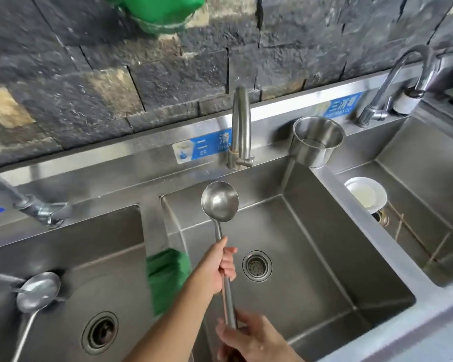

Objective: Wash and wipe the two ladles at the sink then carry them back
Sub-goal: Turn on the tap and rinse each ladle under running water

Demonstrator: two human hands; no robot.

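Note:
A steel ladle (219,201) is held over the middle sink basin (324,257), its bowl facing up just below the middle faucet (241,129). My left hand (217,267) grips the handle partway up. My right hand (251,338) grips the handle's lower end near the frame bottom. A second steel ladle (38,291) lies in the left basin (110,257), bowl up, handle running toward the lower left. A green cloth (165,278) hangs over the divider between the left and middle basins. No water is seen running from the faucet.
A steel cup (317,141) stands on the rim behind the divider to the right basin. A white bowl (365,194) sits in the right basin under another faucet (400,82). A third faucet (24,202) angles over the left basin. A dark stone wall rises behind.

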